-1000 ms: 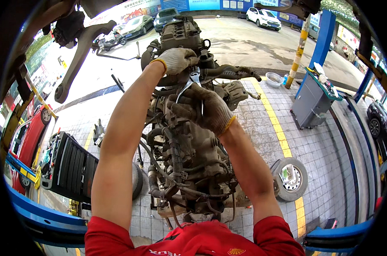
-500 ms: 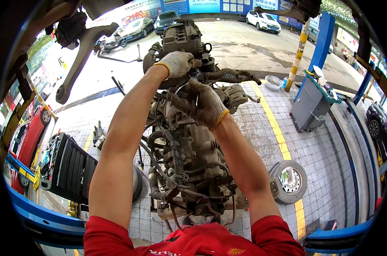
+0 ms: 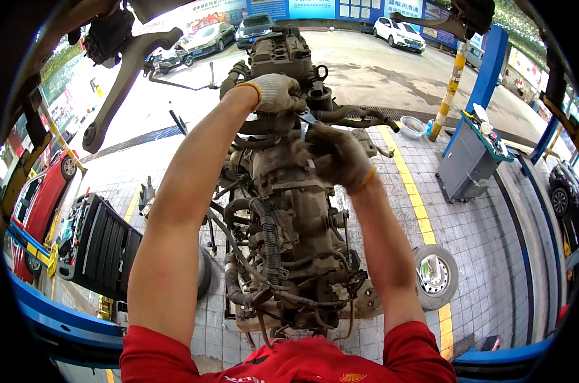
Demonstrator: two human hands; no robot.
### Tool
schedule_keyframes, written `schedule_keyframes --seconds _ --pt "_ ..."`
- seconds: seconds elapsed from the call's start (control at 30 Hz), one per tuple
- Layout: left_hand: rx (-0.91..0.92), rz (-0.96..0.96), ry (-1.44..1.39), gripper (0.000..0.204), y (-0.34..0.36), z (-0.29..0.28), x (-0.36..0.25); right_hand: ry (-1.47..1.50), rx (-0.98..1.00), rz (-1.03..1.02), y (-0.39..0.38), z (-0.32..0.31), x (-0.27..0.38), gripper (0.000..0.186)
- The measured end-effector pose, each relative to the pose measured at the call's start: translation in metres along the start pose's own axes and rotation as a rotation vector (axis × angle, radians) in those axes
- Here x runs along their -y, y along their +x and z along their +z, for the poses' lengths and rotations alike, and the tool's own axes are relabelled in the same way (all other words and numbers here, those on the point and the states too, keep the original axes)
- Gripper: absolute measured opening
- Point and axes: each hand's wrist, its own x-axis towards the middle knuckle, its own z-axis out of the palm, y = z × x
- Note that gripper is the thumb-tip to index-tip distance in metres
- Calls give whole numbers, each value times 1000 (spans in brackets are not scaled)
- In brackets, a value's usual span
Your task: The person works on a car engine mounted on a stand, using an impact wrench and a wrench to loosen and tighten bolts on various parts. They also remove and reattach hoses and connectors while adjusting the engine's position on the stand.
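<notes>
Closed around a wrench (image 3: pixel 308 117), the right hand (image 3: pixel 337 156) sits behind and right of the left hand (image 3: pixel 278 94), which curls by the wrench's head, perhaps steadying it on the engine (image 3: pixel 305 214) beneath, though what the left grips cannot be told.

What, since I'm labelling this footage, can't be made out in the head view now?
Head view:
Right hand: blurred; exact finger placement unclear.
Silver wrench: partly hidden by that hand.
Left hand: hides whatever lies beneath its palm.
Items on the grey cart: too small to identify.
Red shirt: cut off by the lower edge.
</notes>
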Motion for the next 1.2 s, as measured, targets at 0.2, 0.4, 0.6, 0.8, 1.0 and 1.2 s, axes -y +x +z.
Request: schedule_keyframes --seconds 0.2,0.4,0.6,0.8,1.0,1.2 --pt "-5 71 -61 67 4 -1 -5 1 -412 -426 63 63 -79 22" --pt "-149 56 24 63 -2 18 7 -254 -149 -359 24 44 -91 21" --pt "-285 122 49 50 -3 26 5 -1234 -614 -644 -35 5 -55 37" --pt "-262 29 22 55 1 27 -1 -1811 -1029 -699 -1 36 22 53" --pt "-244 64 -42 49 -3 23 12 -2281 -1103 -549 56 -5 40 37" --pt "-1013 122 62 36 -30 62 23 -2179 -1106 -674 48 37 24 37"
